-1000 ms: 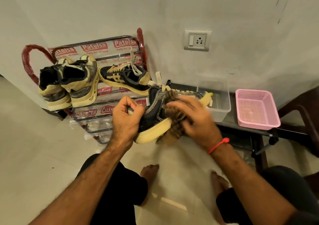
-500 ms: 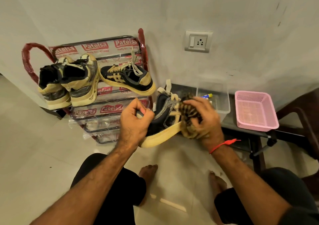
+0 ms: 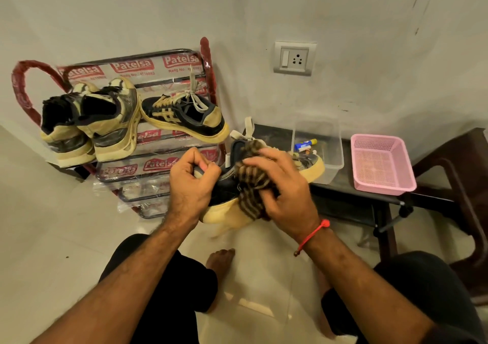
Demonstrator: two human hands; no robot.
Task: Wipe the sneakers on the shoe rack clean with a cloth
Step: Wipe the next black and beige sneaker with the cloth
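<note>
Shoe rack: I see the red-and-black metal shoe rack (image 3: 208,61) wrapped in printed plastic, upper left of the frame, against the wall.
Sneakers on rack: a worn cream-and-grey pair (image 3: 89,124) sits heels toward me at far left; one black sneaker with tan stripes (image 3: 184,116) lies just right of them on the same shelf.
Left hand: my left hand (image 3: 190,185), centre frame, has its grip curled tight round the heel of the black cream-soled sneaker (image 3: 227,190) held off the rack.
Cloth: the brown striped cloth (image 3: 253,185) lies bunched against that sneaker's side.
Right hand: my right hand (image 3: 285,193) presses the cloth, fingers curled over it, a red thread (image 3: 314,234) at the wrist.
Worktop: the dark worktop (image 3: 343,185) at right carries a clear plastic tub (image 3: 332,156) and a pink mesh basket (image 3: 383,164).
</note>
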